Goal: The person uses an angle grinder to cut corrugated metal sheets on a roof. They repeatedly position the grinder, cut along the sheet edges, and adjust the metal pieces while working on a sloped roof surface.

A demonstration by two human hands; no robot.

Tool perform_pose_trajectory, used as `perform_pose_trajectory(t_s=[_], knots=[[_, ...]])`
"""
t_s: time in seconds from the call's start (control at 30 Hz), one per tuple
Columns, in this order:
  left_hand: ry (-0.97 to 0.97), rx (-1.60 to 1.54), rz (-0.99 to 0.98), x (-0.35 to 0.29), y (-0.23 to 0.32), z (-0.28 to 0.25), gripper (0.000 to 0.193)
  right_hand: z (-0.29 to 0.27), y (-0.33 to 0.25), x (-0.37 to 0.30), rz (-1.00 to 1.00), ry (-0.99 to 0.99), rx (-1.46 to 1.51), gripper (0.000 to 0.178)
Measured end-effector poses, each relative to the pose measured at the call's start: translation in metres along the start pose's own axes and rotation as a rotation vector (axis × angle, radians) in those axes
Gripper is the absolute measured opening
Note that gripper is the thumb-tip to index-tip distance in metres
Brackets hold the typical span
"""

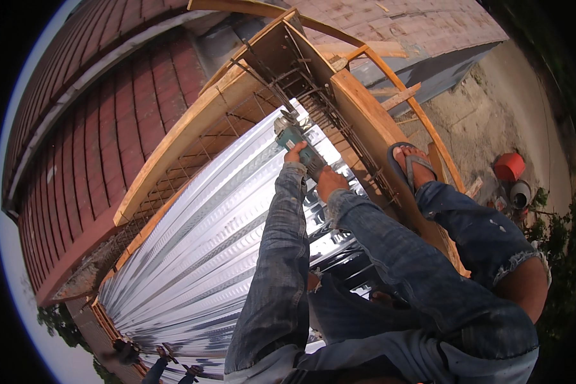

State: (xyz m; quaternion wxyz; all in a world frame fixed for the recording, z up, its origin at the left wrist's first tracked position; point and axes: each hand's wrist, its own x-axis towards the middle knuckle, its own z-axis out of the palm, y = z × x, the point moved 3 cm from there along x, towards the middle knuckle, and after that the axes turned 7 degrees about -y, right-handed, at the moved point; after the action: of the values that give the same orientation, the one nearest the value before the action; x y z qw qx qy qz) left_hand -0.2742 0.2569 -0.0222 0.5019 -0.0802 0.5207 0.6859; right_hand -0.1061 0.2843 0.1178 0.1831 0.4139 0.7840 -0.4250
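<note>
A green angle grinder (290, 135) is held out in front of me by both hands. My left hand (294, 153) is closed round the front part of its body, near the head. Behind it, my right hand (331, 182) wraps round the rear of the grinder. The tool's head sits over the far end of the shiny corrugated metal decking (217, 198), close to dark steel rebar (288, 89). The disc is too small to make out clearly, and I cannot tell whether it touches anything.
Wooden formwork boards (365, 109) edge the decking, with a rebar cage (345, 128) inside them. My sandalled foot (416, 165) rests on the right board. A red bucket (510, 166) stands on the ground below. Red roofing (109, 153) lies left. Another person's sleeves (157, 371) show lower left.
</note>
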Motion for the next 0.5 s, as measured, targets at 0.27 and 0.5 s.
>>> perform_pose_trajectory(t_s=[0.27, 0.5], knots=[[-0.019, 0.004, 0.000, 0.003, 0.004, 0.007, 0.034, -0.009, -0.003, 0.000, -0.006, -0.040, -0.012, 0.043], [0.023, -0.158, 0.124, -0.070, -0.001, -0.007, 0.028, -0.005, -0.006, -0.041, -0.088, -0.035, -0.132, 0.056]])
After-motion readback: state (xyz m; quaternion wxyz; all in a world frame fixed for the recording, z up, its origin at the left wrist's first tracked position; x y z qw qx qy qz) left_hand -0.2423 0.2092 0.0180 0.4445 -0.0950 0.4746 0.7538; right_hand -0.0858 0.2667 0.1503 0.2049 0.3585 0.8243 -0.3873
